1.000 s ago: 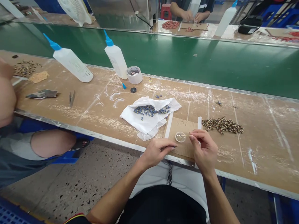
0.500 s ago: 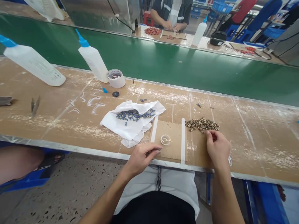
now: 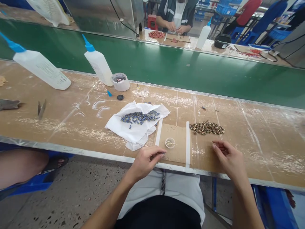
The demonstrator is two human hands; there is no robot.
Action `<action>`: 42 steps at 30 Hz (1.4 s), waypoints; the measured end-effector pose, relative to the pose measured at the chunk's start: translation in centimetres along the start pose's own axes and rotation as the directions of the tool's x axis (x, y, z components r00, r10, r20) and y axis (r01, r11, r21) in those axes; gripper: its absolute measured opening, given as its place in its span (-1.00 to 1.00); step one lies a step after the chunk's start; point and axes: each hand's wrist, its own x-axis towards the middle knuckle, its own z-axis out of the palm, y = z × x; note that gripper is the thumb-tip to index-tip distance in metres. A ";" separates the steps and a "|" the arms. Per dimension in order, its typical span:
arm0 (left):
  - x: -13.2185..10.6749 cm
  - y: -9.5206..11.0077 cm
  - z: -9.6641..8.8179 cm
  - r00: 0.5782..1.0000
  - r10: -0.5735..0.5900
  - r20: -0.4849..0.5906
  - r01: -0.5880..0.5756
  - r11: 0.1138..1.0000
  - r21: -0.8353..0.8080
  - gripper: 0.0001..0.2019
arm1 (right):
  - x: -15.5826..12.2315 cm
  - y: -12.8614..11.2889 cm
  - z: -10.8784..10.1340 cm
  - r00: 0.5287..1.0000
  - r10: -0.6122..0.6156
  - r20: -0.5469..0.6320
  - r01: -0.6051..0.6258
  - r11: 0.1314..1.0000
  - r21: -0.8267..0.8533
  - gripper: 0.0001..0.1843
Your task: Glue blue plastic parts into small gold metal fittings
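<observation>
While the left hand [image 3: 145, 160] was held at the desk's [image 3: 71, 127] near edge, its grip pinched shut on a small dark part [image 3: 162, 154], the grip of the right hand [image 3: 228, 157] could not be judged. The heap of brass-coloured metal parts [image 3: 206, 128] just beyond it might be scattered by a careless sweep. One small round clear dish [image 3: 170, 142], one white cloth [image 3: 137, 135] and two white plastic squeeze bottles [image 3: 40, 68] [image 3: 98, 65] were counted.

Factory line, seen from the aisle: a long brown workbench [image 3: 262, 133], scuffed white, runs under the left hand [image 3: 145, 160] and right hand [image 3: 228, 157]. Just beyond them lies a green conveyor belt [image 3: 166, 66]. Across it stands a second bench [image 3: 212, 47], with blue plastic crates [image 3: 225, 6] behind. Speckled terrazzo floor [image 3: 83, 190] spreads below the hands, under even light.
</observation>
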 end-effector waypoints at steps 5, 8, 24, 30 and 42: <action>-0.2 0.8 0.1 1.000 0.006 0.014 -0.005 0.999 -0.054 -0.84 | -3.1 -2.6 0.5 0.999 -0.018 0.049 0.007 0.977 0.215 -0.67; -0.4 1.8 0.4 0.999 0.034 0.021 -0.032 0.996 -0.083 -0.84 | -5.0 -5.4 2.0 0.988 0.051 0.143 -0.113 0.875 0.470 -0.71; -0.4 4.6 2.0 0.990 0.100 -0.095 -0.103 0.995 -0.020 -0.86 | -7.7 -11.2 6.7 0.965 0.072 0.251 -0.238 0.635 0.735 -0.85; -0.3 4.4 2.2 0.984 0.145 -0.108 -0.139 0.988 0.059 -0.84 | -7.9 -12.1 6.3 0.970 0.065 0.234 -0.216 0.673 0.708 -0.87; 0.0 4.4 1.6 0.951 0.308 -0.016 -0.279 0.882 0.380 -0.78 | -7.6 -11.2 6.2 0.941 -0.161 0.298 -0.082 0.746 0.661 -0.86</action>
